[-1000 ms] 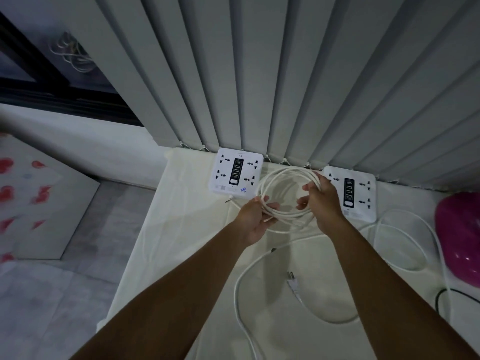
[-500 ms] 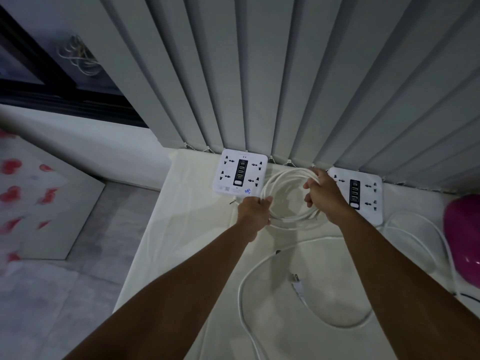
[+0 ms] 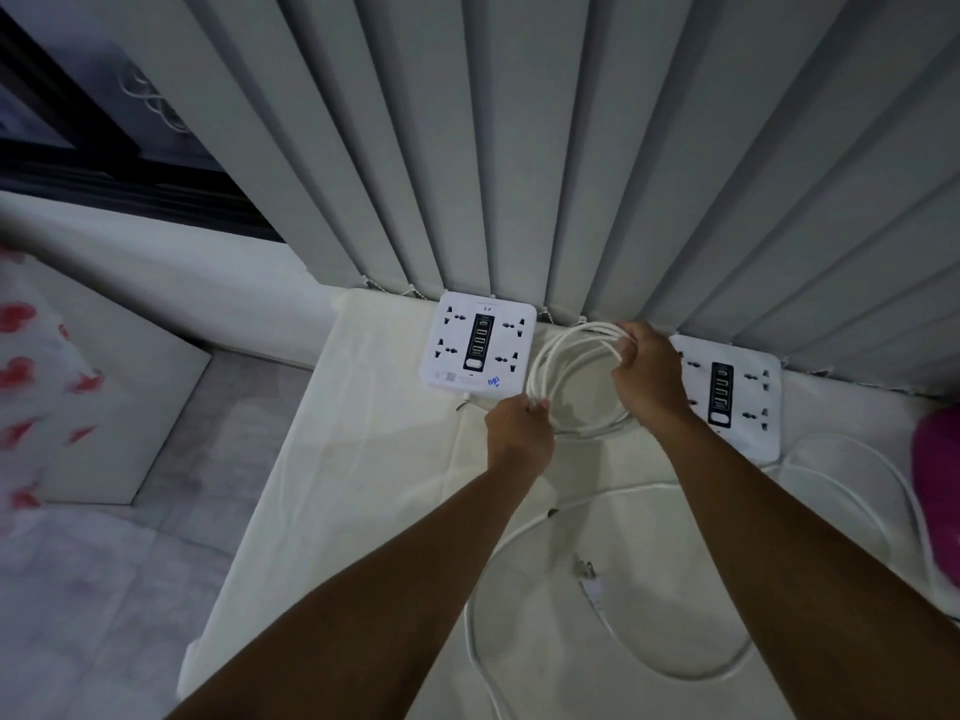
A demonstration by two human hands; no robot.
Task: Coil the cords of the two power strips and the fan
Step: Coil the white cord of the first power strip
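Two white square power strips lie at the back of the white-covered table: the left power strip (image 3: 478, 341) and the right power strip (image 3: 730, 397). Between them sits a coiled white cord (image 3: 563, 366) in several loops. My left hand (image 3: 519, 431) grips the coil at its near left side. My right hand (image 3: 647, 374) holds the coil's far right side, fingers curled round the loops. A second, loose white cord (image 3: 680, 672) sprawls over the near table, ending in a plug (image 3: 589, 587). The pink fan (image 3: 937, 491) shows at the right edge.
Grey vertical blinds (image 3: 519, 148) hang right behind the power strips. The table's left edge (image 3: 270, 491) drops to a tiled floor. A white board with red marks (image 3: 47, 387) leans at the far left. More cord loops (image 3: 852, 491) lie by the fan.
Both hands have carried the coil away from me toward the blinds and lowered it onto the table between the two strips. The view has shifted slightly.
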